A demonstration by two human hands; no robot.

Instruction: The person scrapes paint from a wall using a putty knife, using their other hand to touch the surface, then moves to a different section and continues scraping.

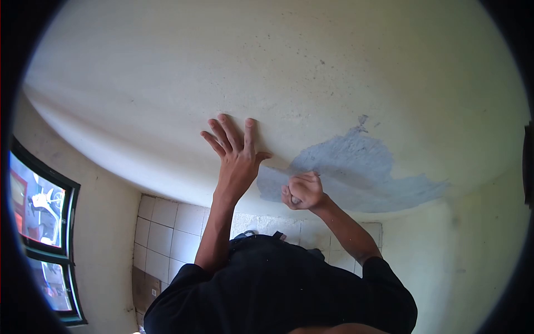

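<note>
My left hand [239,153] lies against a pale cream wall [167,67], its fingers spread and the thumb pointing right. Close to the left edge of a grey bare patch [356,161], where the paint is gone, my right hand [304,190] is closed in a fist. A tiny dark tip shows by its knuckles, but whatever the fist holds is mostly hidden. The grey patch has a ragged outline and stretches out to the right of the fist.
Small dark specks dot the wall above the hands. Pale floor tiles [161,225] lie below at the wall's foot. On the left is a dark-framed window [72,222] with a motorcycle [47,201] outside. The wall meets a corner at the right.
</note>
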